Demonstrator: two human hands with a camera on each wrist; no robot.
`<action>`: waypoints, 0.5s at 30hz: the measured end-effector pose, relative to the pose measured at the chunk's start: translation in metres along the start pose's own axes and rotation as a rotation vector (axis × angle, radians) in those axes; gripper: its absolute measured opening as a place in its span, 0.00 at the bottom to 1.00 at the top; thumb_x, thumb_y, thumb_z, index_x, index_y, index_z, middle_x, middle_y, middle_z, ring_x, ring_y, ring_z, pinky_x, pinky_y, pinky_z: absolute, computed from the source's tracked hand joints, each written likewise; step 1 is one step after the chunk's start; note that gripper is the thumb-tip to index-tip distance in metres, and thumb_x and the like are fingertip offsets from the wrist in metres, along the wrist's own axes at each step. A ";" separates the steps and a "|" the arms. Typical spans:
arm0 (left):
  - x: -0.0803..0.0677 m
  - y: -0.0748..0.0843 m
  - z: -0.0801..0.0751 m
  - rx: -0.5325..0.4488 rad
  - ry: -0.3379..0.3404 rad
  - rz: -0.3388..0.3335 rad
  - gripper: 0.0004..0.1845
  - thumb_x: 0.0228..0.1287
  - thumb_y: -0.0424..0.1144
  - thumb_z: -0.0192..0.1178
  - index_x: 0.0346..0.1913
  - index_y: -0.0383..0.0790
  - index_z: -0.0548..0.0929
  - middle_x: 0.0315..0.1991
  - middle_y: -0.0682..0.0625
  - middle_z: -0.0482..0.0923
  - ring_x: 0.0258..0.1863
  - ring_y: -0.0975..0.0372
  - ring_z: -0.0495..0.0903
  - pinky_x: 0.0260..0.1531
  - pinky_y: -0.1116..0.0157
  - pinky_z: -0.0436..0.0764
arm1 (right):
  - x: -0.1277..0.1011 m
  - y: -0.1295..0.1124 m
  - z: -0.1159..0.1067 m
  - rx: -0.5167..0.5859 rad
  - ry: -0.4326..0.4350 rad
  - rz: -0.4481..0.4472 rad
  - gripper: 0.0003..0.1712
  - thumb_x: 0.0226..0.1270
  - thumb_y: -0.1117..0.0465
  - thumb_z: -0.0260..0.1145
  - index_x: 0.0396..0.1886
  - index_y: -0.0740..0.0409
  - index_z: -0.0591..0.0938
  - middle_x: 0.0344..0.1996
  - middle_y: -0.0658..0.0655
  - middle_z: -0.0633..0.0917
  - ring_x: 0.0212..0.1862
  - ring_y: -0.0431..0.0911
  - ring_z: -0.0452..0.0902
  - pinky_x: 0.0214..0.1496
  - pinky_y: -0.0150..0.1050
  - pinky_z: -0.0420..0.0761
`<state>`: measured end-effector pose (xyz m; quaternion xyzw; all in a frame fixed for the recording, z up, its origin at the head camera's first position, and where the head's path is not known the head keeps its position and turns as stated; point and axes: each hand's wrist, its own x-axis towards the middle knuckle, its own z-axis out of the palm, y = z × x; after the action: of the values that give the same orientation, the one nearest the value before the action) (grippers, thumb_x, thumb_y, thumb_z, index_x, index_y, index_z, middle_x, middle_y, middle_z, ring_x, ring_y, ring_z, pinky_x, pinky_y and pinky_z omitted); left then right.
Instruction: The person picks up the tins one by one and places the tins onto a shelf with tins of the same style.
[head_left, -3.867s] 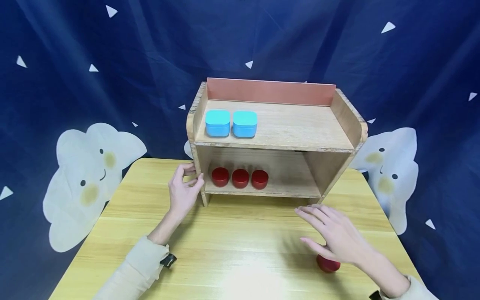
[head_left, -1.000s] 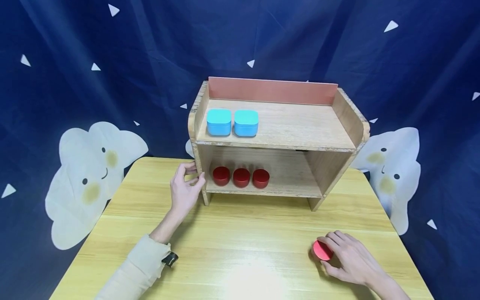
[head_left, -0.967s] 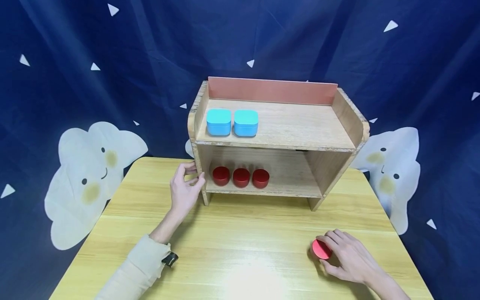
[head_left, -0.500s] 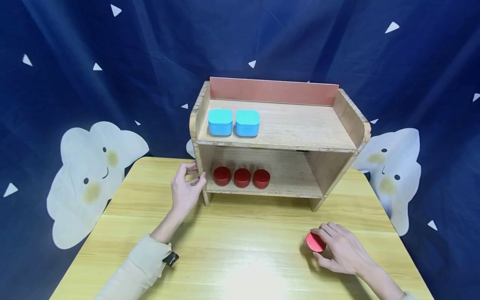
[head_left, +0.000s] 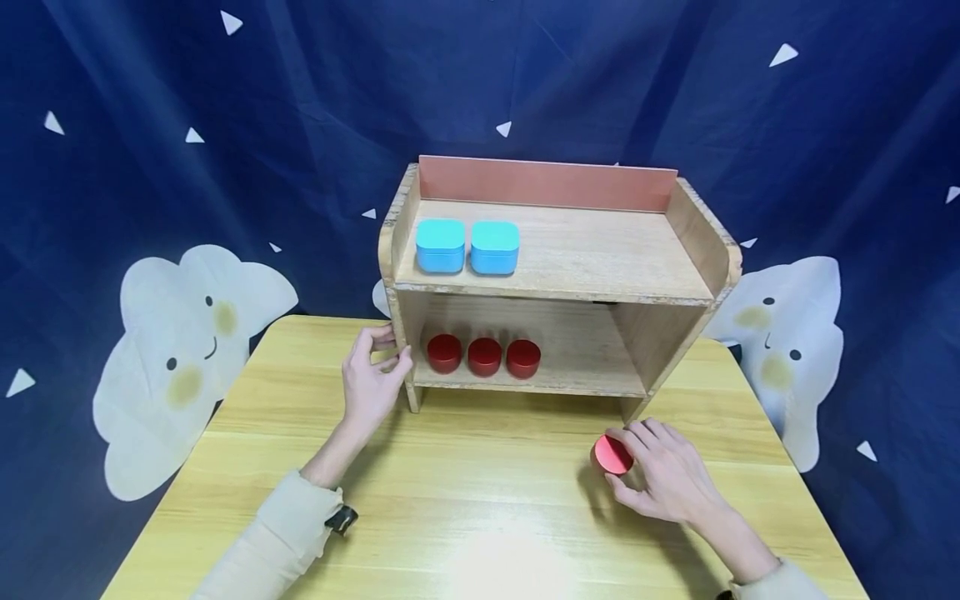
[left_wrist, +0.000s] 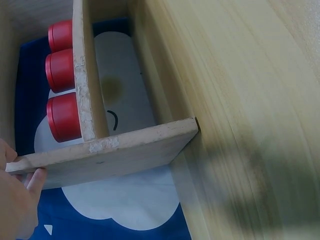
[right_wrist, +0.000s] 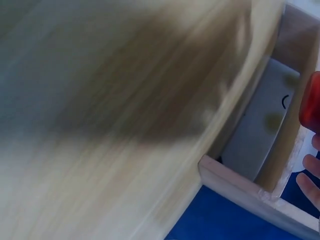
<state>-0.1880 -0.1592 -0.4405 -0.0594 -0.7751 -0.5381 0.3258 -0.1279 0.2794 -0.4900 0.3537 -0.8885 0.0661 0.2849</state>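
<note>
My left hand pinches the front edge of the left side panel of a small two-tier wooden shelf; in the left wrist view its fingers lie on both sides of that panel. My right hand holds a round red tin between thumb and fingers, raised over the table in front of the shelf's right leg. The same tin shows at the right edge of the right wrist view. Three matching red tins stand in a row on the lower tier, toward its left.
Two light-blue square boxes stand side by side at the left of the upper tier. The shelf rests on a light wooden table. Behind it hangs a dark blue curtain with white clouds and triangles.
My right hand, above a tin on the table at first, took hold of it, lifted it, and has carried it forward and left toward the shelf. My left hand stays on the side panel.
</note>
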 end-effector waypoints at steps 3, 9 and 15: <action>0.000 -0.001 0.000 -0.005 0.003 0.000 0.18 0.58 0.21 0.69 0.52 0.28 0.81 0.46 0.35 0.86 0.43 0.47 0.87 0.40 0.49 0.95 | 0.006 -0.001 0.001 -0.003 0.028 0.021 0.29 0.57 0.39 0.60 0.49 0.54 0.86 0.36 0.51 0.83 0.38 0.48 0.77 0.34 0.43 0.82; 0.000 0.000 0.000 -0.003 0.008 -0.012 0.18 0.58 0.22 0.69 0.52 0.28 0.81 0.45 0.35 0.86 0.44 0.48 0.87 0.40 0.50 0.95 | 0.022 -0.002 0.004 -0.015 0.066 0.059 0.30 0.53 0.40 0.63 0.50 0.54 0.86 0.36 0.51 0.83 0.37 0.49 0.78 0.31 0.43 0.81; 0.000 0.000 0.001 0.004 0.011 -0.022 0.18 0.58 0.23 0.69 0.52 0.27 0.81 0.45 0.35 0.86 0.44 0.49 0.87 0.41 0.53 0.95 | 0.040 -0.004 0.006 -0.024 0.080 0.101 0.33 0.51 0.39 0.63 0.52 0.53 0.86 0.37 0.53 0.85 0.40 0.51 0.79 0.33 0.44 0.82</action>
<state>-0.1881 -0.1582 -0.4406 -0.0473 -0.7749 -0.5405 0.3244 -0.1517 0.2511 -0.4737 0.3021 -0.8937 0.0836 0.3209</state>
